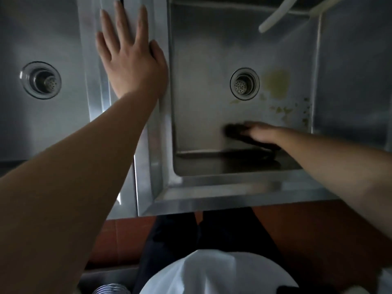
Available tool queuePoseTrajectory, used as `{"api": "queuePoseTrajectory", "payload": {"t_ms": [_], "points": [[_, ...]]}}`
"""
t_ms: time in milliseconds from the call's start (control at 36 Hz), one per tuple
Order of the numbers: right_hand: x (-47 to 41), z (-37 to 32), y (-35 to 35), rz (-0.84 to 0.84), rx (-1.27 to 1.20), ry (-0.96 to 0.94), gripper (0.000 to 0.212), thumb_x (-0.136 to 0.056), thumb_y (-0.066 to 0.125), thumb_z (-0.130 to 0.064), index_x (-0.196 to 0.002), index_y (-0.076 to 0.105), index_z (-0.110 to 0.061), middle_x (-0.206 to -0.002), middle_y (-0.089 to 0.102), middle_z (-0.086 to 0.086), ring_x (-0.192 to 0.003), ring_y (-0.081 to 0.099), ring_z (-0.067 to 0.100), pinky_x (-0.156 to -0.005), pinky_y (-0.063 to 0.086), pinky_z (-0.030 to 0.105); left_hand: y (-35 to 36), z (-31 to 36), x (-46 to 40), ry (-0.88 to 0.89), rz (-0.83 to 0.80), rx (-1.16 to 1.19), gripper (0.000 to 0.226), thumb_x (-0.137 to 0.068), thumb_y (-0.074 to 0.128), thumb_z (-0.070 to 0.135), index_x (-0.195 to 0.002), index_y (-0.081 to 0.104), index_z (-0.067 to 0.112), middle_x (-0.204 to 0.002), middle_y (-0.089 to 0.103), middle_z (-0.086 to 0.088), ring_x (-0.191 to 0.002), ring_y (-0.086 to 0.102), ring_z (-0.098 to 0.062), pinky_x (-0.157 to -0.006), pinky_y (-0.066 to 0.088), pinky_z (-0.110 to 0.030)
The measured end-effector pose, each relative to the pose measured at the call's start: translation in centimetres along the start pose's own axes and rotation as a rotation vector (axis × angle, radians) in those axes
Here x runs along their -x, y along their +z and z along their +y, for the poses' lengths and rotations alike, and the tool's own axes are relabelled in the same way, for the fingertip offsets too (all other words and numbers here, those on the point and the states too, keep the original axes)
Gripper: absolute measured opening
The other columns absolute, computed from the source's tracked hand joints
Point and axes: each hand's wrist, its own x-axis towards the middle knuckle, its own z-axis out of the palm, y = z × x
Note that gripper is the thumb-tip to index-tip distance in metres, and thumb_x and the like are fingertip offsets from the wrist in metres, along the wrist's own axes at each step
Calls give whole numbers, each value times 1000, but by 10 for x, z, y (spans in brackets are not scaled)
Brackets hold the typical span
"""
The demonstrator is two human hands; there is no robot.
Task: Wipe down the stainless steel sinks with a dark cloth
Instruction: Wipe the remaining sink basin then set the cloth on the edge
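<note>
While left hand (129, 60) braces the rim, right hand (259, 133) on dark cloth (235, 132)

Under your right hand (257, 132) you hold a dark, near-black cloth (235, 133) against the dull grey stainless steel sink basin (201, 102). Beyond that hand, yellowish-green blotches and specks (277, 81) mottle the grey metal beside the silver round perforated drain (244, 83). Your left hand (129, 58) lies on the pale silver-grey steel divider (157, 22). Near your body, the floor (318, 225) is reddish-brown.
</note>
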Motion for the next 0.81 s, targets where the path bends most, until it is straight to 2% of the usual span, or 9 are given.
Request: {"api": "queuePoseTrajectory", "payload": {"t_ms": [167, 222, 278, 361, 417, 472, 556, 667, 806], "points": [[15, -73, 21, 95, -433, -104, 35, -91, 61, -42, -125, 64, -34, -121, 64, 0, -107, 63, 24, -86, 44, 27, 2, -1, 0, 20, 6, -20, 59, -98, 22, 40, -156, 18, 34, -166, 13, -10, -153, 6, -34, -123, 7, -50], [10, -105, 38, 30, -369, -134, 49, -81, 62, -59, -125, 64, -36, -125, 64, 2, -107, 63, 25, -89, 47, 30, 3, -1, 0, 19, 22, -28, 58, -97, 24, 39, -155, 23, 31, -164, 19, -11, -152, 9, -35, -123, 9, -50], [0, -134, 61, -86, -140, -159, 65, -85, 49, -69, -141, 53, -35, -147, 50, 5, -131, 50, 31, -111, 37, 43, 4, -3, 0, 18, 29, -46, 56, -96, 24, 40, -150, 33, 27, -160, 28, -12, -151, 16, -35, -123, 10, -50], [-5, -159, 87, -100, 225, -170, 56, -102, 36, -49, -153, 35, -24, -160, 31, 9, -146, 28, 36, -118, 19, 55, 9, -4, -1, 14, 45, -51, 50, -96, 24, 40, -133, 52, 22, -144, 49, -8, -142, 33, -29, -120, 16, -45], [-3, -162, 92, -66, 300, -150, 52, -100, 46, -40, -146, 45, -16, -154, 38, 15, -141, 34, 39, -115, 26, 55, 11, -4, -3, -16, 59, -18, 34, -94, 25, 36, -105, 57, 31, -117, 61, 1, -125, 45, -21, -110, 24, -35], [2, -159, 93, -68, 322, -182, 48, -97, 53, -34, -140, 51, -14, -148, 45, 16, -136, 40, 38, -110, 35, 49, 8, -3, -2, -36, 38, 28, 22, -92, 26, 32, -80, 44, 31, -85, 50, 12, -110, 47, -19, -99, 25, -30], [5, -161, 93, -143, 335, -170, 42, -100, 51, -30, -138, 53, -12, -141, 53, 15, -130, 49, 35, -95, 41, 40, 10, -3, -4, 6, 50, -25, 38, -94, 25, 35, -110, 58, 28, -114, 61, 0, -124, 46, -24, -109, 24, -38], [11, -169, 89, -216, 315, -73, 58, -106, 24, -47, -155, 28, -16, -162, 26, 9, -149, 21, 32, -118, 17, 48, 8, -3, -4, 21, 58, -98, 52, -95, 23, 38, -133, 53, 18, -141, 51, -8, -139, 36, -28, -119, 17, -45], [19, -171, 80, -367, 261, -106, 50, -104, 39, -42, -143, 50, -15, -149, 48, 7, -131, 49, 26, -111, 35, 40, 5, -2, 0, 39, 39, -83, 53, -96, 25, 37, -142, 43, 19, -152, 39, -14, -145, 25, -38, -120, 13, -52]]}}
